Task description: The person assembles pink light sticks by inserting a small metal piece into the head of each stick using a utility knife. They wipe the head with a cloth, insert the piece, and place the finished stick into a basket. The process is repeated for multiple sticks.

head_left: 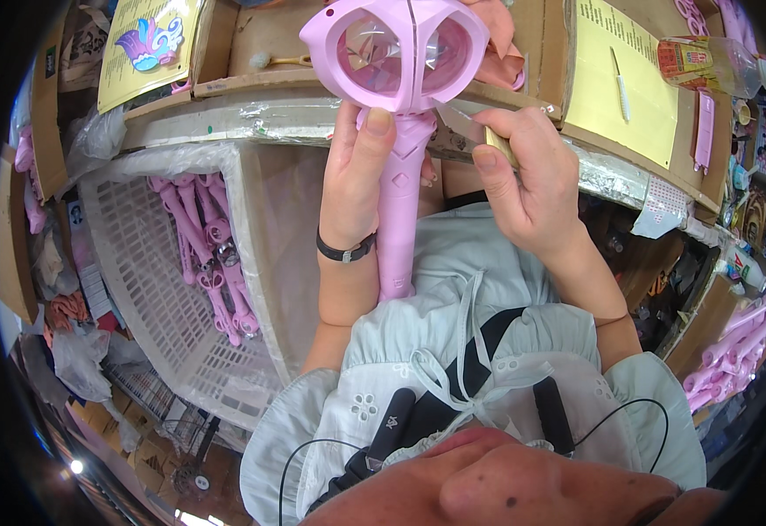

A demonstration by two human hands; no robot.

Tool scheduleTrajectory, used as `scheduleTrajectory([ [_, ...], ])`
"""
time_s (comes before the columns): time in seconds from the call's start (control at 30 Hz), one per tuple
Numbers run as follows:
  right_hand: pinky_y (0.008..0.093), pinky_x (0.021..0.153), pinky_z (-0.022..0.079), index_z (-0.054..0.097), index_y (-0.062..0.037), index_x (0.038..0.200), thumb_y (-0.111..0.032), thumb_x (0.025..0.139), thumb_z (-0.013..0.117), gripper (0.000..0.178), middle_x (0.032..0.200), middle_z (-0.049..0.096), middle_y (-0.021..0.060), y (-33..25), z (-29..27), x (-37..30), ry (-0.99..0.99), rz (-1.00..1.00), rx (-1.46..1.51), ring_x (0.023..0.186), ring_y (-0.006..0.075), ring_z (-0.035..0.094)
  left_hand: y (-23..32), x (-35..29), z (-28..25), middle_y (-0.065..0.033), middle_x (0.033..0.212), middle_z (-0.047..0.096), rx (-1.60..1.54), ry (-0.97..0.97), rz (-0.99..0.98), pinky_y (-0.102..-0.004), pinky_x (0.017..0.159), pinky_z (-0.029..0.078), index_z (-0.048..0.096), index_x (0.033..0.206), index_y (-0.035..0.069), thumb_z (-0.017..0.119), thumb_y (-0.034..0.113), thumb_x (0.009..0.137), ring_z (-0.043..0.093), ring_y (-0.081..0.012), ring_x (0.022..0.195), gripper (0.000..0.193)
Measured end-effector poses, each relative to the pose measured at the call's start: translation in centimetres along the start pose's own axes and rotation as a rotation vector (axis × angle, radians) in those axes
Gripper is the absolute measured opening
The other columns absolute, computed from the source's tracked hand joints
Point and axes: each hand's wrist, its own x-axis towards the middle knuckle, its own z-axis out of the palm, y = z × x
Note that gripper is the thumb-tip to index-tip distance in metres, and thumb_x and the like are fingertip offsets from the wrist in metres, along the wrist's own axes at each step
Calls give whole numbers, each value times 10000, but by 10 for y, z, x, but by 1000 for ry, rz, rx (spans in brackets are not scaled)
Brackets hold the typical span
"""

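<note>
My left hand (pixel 354 162) is wrapped around the neck of a pink plastic toy wand (pixel 398 210). The wand stands lengthwise in front of me, its rounded head with clear windows at the far end and its handle toward my body. Between the closed fingers of my right hand (pixel 534 175) is a small knife-like tool (pixel 499 146) with a pale yellow handle. Its thin blade points left, close to the seam where the wand's head joins the handle; whether it touches there I cannot tell.
Left of me a white slatted basket (pixel 173 324) holds several pink handle parts (pixel 212 237). Ahead, a cardboard-edged workbench (pixel 260 123) carries yellow sheets (pixel 611 105), a white pen-like stick (pixel 620 86) and a clear plastic container (pixel 716 66). More pink parts (pixel 738 351) are piled at right.
</note>
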Motion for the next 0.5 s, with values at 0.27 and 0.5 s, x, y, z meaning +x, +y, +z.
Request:
scheduleTrajectory([
  [0.27, 315, 461, 398, 601, -45, 863, -253, 775, 671, 236, 652, 511, 82, 3, 0, 7, -19, -17, 90, 529, 239, 508, 2, 2, -2, -128, 937, 583, -8, -17, -1, -275, 540, 500, 356, 1260, 28, 504, 311, 920, 581, -162, 619, 467],
  [0.5, 314, 437, 384, 596, -48, 826, -286, 758, 691, 265, 623, 495, 66, 3, 4, 9, -33, 9, 98, 487, 229, 494, 0, 2, 0, -117, 926, 571, -3, 29, 17, -269, 528, 485, 332, 1294, 24, 545, 374, 885, 578, -171, 613, 579],
])
